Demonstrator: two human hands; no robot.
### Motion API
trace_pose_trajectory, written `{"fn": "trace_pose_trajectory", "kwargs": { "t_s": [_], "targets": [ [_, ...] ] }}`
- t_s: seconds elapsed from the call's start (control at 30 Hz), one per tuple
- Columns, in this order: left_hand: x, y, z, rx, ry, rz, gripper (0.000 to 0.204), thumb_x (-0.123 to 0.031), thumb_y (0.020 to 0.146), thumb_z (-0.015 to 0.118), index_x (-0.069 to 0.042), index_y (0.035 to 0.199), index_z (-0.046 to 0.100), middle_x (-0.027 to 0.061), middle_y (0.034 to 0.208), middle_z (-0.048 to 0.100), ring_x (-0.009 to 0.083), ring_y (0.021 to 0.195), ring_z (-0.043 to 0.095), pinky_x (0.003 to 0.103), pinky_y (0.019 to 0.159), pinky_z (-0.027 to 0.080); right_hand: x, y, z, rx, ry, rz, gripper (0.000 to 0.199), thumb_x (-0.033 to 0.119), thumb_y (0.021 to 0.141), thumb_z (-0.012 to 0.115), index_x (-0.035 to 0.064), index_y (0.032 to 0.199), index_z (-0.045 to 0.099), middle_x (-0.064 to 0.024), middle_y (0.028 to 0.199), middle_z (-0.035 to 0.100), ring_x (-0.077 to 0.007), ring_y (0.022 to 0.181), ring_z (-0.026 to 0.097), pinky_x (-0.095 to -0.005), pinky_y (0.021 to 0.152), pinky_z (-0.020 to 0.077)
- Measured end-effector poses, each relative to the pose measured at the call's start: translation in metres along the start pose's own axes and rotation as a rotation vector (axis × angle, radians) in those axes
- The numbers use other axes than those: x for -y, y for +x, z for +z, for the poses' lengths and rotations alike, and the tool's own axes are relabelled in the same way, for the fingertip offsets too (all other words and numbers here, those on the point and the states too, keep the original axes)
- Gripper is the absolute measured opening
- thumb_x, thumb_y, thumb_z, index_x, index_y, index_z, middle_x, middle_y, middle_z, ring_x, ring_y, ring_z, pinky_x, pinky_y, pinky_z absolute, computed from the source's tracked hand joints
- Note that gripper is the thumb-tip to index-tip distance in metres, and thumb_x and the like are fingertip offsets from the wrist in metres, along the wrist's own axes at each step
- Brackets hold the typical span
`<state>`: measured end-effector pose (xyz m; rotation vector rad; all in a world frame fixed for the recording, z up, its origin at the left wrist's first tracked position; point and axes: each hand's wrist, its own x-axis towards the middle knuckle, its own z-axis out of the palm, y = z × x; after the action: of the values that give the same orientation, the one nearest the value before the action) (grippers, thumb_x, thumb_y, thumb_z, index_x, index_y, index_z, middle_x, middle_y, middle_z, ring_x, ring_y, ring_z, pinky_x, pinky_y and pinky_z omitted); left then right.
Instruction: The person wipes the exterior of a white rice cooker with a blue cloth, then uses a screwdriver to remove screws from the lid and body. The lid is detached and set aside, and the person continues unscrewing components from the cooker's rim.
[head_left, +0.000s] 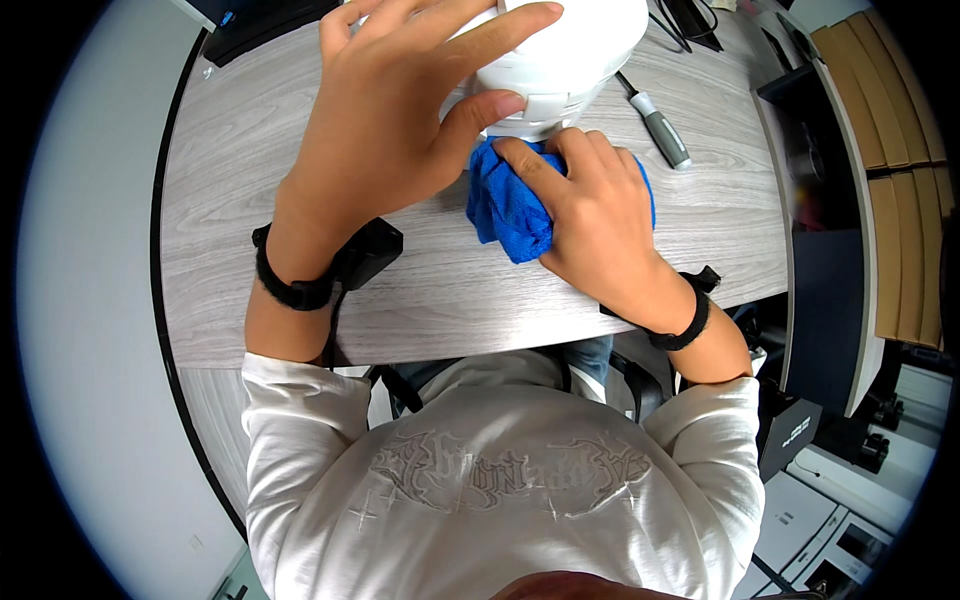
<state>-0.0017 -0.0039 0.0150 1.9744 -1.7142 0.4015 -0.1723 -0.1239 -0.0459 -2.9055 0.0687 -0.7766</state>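
Note:
A white rounded appliance point(570, 50) stands at the far middle of the desk, its top cut off by the picture's edge. Against its left side and top rests my left hand point(400, 110), fingers spread and holding nothing. My right hand point(600, 200) is closed over a bunched blue cloth point(512, 205), pressing it at the base of the appliance's near side. Part of the cloth is hidden under the right hand. Both wrists wear black straps, and a small black box point(370, 252) sits at the left one.
To the right of the appliance lies a screwdriver point(660, 130) with a grey handle on the wood-grain desk point(420, 320). Black cables point(672, 28) run at the far right. A black device point(265, 30) is at the far left. Shelving with brown cardboard boxes point(905, 250) stands right.

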Motion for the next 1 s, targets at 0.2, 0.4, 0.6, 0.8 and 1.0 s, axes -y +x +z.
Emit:
{"fn": "trace_pose_trajectory", "kwargs": {
  "t_s": [0.2, 0.4, 0.6, 0.8, 1.0],
  "targets": [
    [0.010, -0.004, 0.006, -0.152, 0.101, 0.167, 0.046, -0.037, 0.093, 0.065, -0.023, 0.137, 0.064, 0.0087, 0.123, 0.071, 0.0319, 0.128, 0.055, 0.046, 0.108, 0.029, -0.008, -0.006, -0.012, 0.018, -0.164, 0.006, 0.056, 0.001, 0.067, 0.070, 0.0168, 0.120, 0.070, -0.0063, 0.088, 0.055, -0.0251, 0.081, 0.056, -0.0376, 0.068, 0.0396],
    [0.011, -0.004, 0.007, -0.151, 0.098, 0.166, 0.046, -0.039, 0.094, 0.064, -0.023, 0.137, 0.064, 0.0087, 0.122, 0.071, 0.0319, 0.128, 0.055, 0.046, 0.109, 0.028, -0.018, -0.012, -0.012, -0.085, -0.338, -0.065, 0.046, 0.005, 0.074, 0.066, 0.0175, 0.118, 0.069, -0.0043, 0.085, 0.054, -0.0233, 0.080, 0.056, -0.0393, 0.073, 0.0419],
    [0.011, -0.004, 0.007, -0.154, 0.100, 0.170, 0.047, -0.041, 0.094, 0.063, -0.023, 0.137, 0.064, 0.0087, 0.122, 0.071, 0.0319, 0.128, 0.054, 0.047, 0.109, 0.028, -0.022, -0.011, -0.007, -0.117, -0.372, -0.099, 0.045, 0.006, 0.072, 0.068, 0.0144, 0.116, 0.068, -0.0046, 0.084, 0.053, -0.0232, 0.081, 0.056, -0.0400, 0.073, 0.0423],
    [0.011, -0.004, 0.009, -0.157, 0.111, 0.167, 0.046, -0.039, 0.093, 0.064, -0.024, 0.136, 0.065, 0.0081, 0.121, 0.072, 0.0321, 0.127, 0.055, 0.048, 0.107, 0.029, -0.014, -0.006, -0.013, 0.053, -0.078, 0.065, 0.061, 0.001, 0.059, 0.074, 0.0054, 0.119, 0.065, -0.0086, 0.087, 0.056, -0.0277, 0.082, 0.058, -0.0409, 0.068, 0.0436],
    [0.009, -0.002, 0.008, -0.170, 0.105, 0.160, 0.045, -0.036, 0.092, 0.066, -0.024, 0.135, 0.066, 0.0081, 0.120, 0.072, 0.0324, 0.126, 0.056, 0.048, 0.106, 0.030, -0.018, -0.006, -0.011, 0.066, 0.201, 0.133, 0.066, -0.002, 0.057, 0.072, 0.0011, 0.123, 0.065, -0.0108, 0.086, 0.057, -0.0306, 0.082, 0.059, -0.0407, 0.066, 0.0444]
  ]
}}
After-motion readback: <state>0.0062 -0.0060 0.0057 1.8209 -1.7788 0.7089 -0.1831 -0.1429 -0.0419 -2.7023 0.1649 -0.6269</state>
